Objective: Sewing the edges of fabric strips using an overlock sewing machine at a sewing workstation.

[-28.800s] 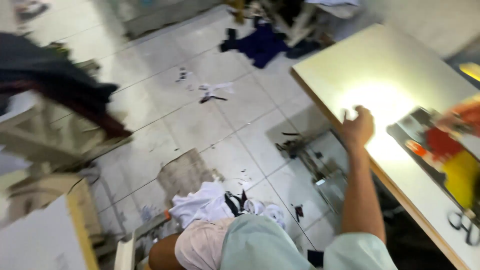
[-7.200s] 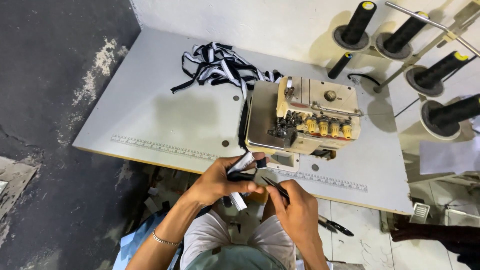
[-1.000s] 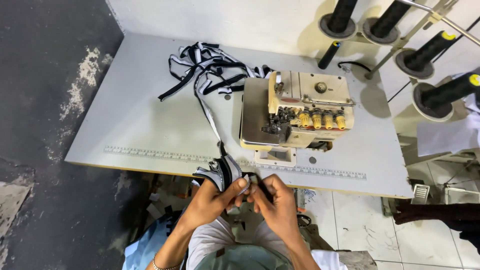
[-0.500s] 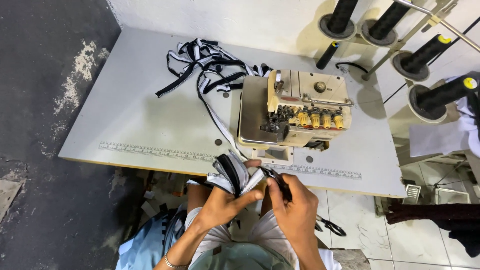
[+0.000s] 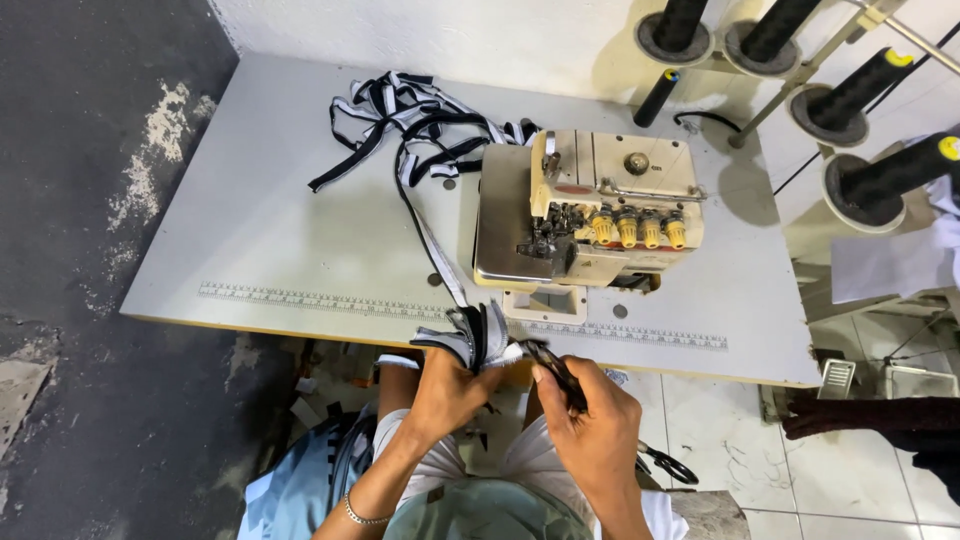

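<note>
My left hand (image 5: 447,385) grips a folded bundle of black-and-white striped tape (image 5: 474,335) at the table's front edge. A strand of that tape (image 5: 425,225) runs from the bundle back to a loose tangled pile (image 5: 405,115) at the rear of the table. My right hand (image 5: 590,425) holds small black scissors (image 5: 555,368), their tips beside the bundle. A cream overlock sewing machine (image 5: 590,205) with yellow knobs stands just behind my hands.
The grey table (image 5: 250,220) has ruler strips (image 5: 310,298) along its front edge. Black thread cones (image 5: 865,85) stand on a rack at the back right. Another pair of scissors (image 5: 665,465) lies near my lap. Dark rough floor (image 5: 90,150) lies to the left, white tiles (image 5: 800,470) to the right.
My hands have stayed at the table's front edge. The tape bundle has shifted slightly and the right hand's scissors have come up close beside it.
</note>
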